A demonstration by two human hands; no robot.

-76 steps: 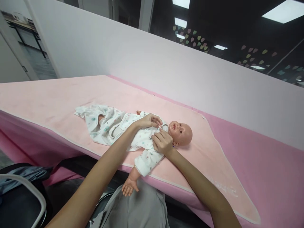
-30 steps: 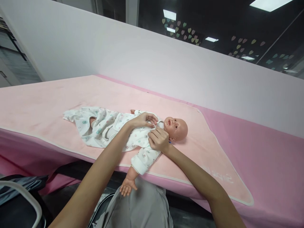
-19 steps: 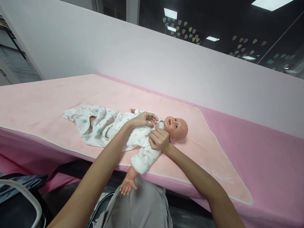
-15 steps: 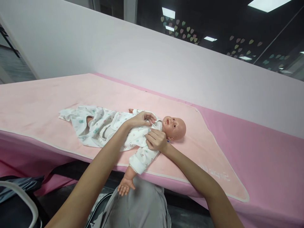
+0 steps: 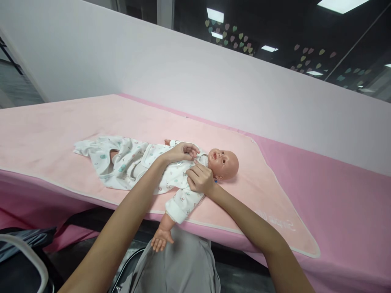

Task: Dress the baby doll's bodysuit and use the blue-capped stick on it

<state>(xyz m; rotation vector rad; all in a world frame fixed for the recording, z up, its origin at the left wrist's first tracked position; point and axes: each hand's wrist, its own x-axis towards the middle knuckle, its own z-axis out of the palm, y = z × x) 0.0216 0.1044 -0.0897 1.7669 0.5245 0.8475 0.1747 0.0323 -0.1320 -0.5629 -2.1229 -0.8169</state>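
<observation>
A baby doll [image 5: 224,165] lies on its back, its head to the right, wearing a white printed garment [image 5: 171,177]. The garment is fastened or overlapped at the chest and lies loose around the legs. My left hand [image 5: 183,152] rests over the doll's chest with its fingers curled together near the neckline. Close beside it, my right hand [image 5: 200,177] is closed at the upper chest, its fingertips pinched on the garment's edge. What my left fingertips hold is too small to name. One doll arm [image 5: 163,234] hangs over the near table edge.
A peach mat [image 5: 76,118] covers part of the pink table surface [image 5: 342,195]. Behind stands a white partition [image 5: 152,65] below dark glass. A black bag or seat with a pale curved handle [image 5: 33,256] is at the lower left.
The thin white strip between my fingertips shows less than before. My hands have otherwise barely moved, and the view has shifted slightly.
</observation>
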